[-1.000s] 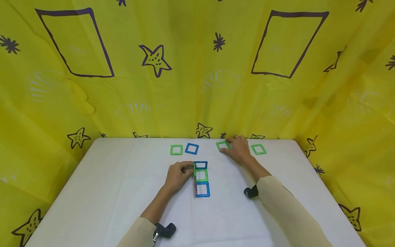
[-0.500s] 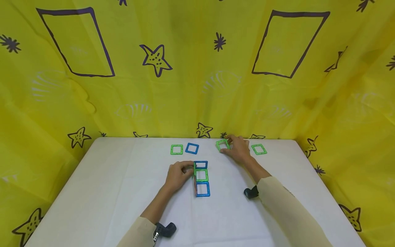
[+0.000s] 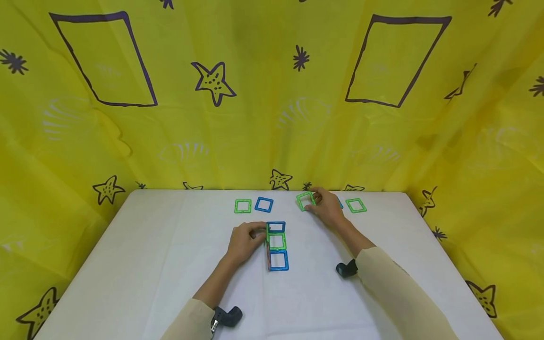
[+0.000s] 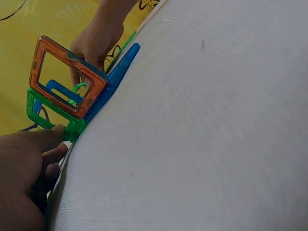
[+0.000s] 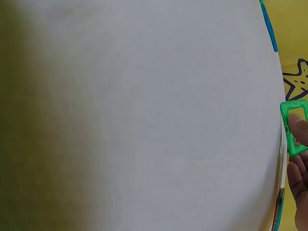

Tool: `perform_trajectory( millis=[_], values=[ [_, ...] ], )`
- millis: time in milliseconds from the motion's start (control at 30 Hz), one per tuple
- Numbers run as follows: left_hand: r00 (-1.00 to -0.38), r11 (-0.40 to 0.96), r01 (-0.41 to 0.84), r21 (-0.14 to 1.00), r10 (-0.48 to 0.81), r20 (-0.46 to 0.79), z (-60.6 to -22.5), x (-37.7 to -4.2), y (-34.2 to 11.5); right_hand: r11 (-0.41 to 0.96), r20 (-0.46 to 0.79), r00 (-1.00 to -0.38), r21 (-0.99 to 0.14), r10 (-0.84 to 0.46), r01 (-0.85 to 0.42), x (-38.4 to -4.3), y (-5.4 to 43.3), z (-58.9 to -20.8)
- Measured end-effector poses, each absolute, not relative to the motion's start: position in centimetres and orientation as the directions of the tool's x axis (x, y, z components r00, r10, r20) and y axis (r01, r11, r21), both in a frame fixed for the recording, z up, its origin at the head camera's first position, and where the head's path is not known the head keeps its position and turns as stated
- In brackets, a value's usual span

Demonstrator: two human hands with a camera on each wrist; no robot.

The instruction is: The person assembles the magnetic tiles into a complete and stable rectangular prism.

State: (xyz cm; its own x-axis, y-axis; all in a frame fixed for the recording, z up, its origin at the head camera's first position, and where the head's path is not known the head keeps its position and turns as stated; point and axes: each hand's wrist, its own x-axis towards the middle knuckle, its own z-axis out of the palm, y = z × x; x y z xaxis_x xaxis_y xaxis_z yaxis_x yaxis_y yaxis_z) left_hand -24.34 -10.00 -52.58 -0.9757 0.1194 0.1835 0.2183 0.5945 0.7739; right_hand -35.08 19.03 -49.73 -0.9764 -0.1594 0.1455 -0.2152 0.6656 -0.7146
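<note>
In the head view my right hand [image 3: 328,208] pinches a green square magnetic tile [image 3: 299,202] by its right side, near the table's back edge. The right wrist view shows that green tile [image 5: 284,115] tilted up between thumb and fingers. My left hand [image 3: 245,243] grips the left side of a small build of joined tiles. It has a flat blue tile [image 3: 279,269] in front, a green tile [image 3: 277,249] behind it and an upright blue tile [image 3: 276,222] at the back. In the left wrist view an orange tile [image 4: 40,62] and a green tile [image 4: 31,103] stand along its left side.
A loose green tile [image 3: 236,206] and blue tile [image 3: 257,204] lie back left of the build. Another green tile [image 3: 363,206] lies right of my right hand, beside a mostly hidden blue tile [image 3: 340,202]. Yellow curtain [image 3: 255,141] hangs behind the white table [image 3: 191,283].
My right hand has tilted the green tile up off the table and shifted slightly left. A blue tile now peeks out behind that hand. My left hand and the build have stayed put.
</note>
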Motion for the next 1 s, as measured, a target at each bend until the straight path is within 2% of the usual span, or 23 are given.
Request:
perform_trajectory(
  millis=[367, 1000],
  values=[
    [-0.976, 0.594, 0.216, 0.775, 0.115, 0.184, -52.5, -24.2, -10.0, 0.628, 0.2, -0.965, -0.733, -0.167, -0.261, -34.0, 19.2, -50.2],
    [-0.973, 0.594, 0.229, 0.771, 0.119, 0.198, -52.5, -23.9, -10.0, 0.566, 0.22, -0.967, -0.784, -0.13, -0.254, -32.3, 19.3, -50.5]
  ],
)
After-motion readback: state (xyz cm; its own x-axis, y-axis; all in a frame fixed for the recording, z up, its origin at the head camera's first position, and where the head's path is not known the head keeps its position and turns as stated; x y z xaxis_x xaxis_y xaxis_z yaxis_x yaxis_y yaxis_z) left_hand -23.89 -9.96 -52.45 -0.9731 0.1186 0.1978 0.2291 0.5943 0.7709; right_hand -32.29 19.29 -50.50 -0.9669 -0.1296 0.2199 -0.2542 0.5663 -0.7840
